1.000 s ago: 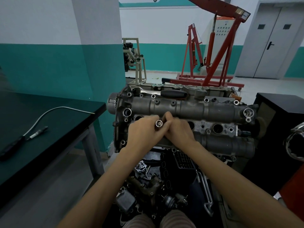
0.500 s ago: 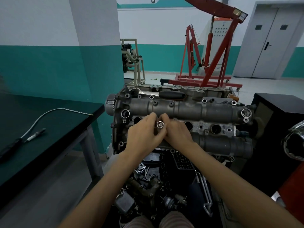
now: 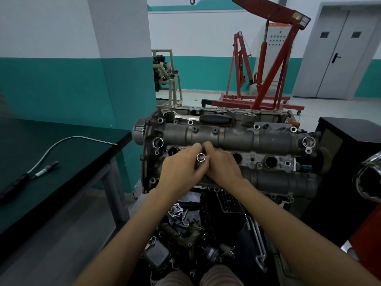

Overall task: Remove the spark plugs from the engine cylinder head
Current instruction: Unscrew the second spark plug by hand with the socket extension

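- Now both hands are meeting over the grey cast-metal cylinder head (image 3: pixel 237 139).
- Left hand (image 3: pixel 181 172) and right hand (image 3: pixel 223 169) are each pinching the shiny round steel socket (image 3: pixel 200 157), grip curled tight.

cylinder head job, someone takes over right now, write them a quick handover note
Left hand and right hand: both grip the socket tool standing in the second plug well of the cylinder head.
Ratchet lies on the head's far side.
One spark plug lies on the green bench.
Done: apparently one plug out.
Left: this well's plug; the open wells' contents cannot be seen.
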